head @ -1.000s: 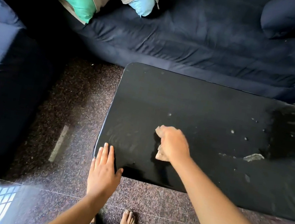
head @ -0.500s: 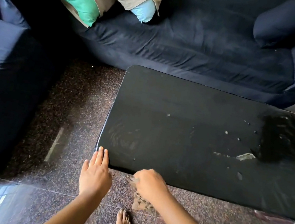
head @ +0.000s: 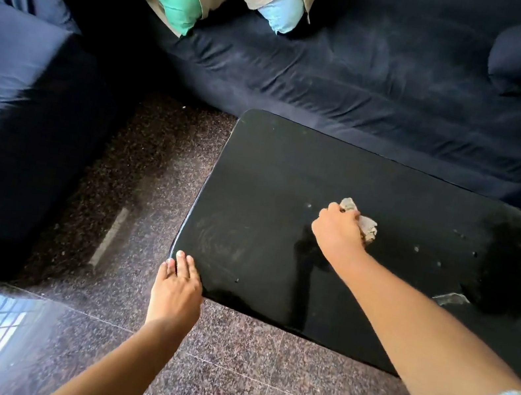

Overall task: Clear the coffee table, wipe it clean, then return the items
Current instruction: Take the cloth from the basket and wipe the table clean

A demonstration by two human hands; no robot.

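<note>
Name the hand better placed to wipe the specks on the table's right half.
Right. The right hand already grips the cloth beside those specks; the left hand rests empty on the coffee table corner.

The right hand hides most of the cloth; the coffee table runs off right

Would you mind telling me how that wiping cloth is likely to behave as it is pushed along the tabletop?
Probably floppy: the cloth bunches crumpled inside the right hand. Likely light, as one fist holds it. It should slide easily on the glossy coffee table.
</note>
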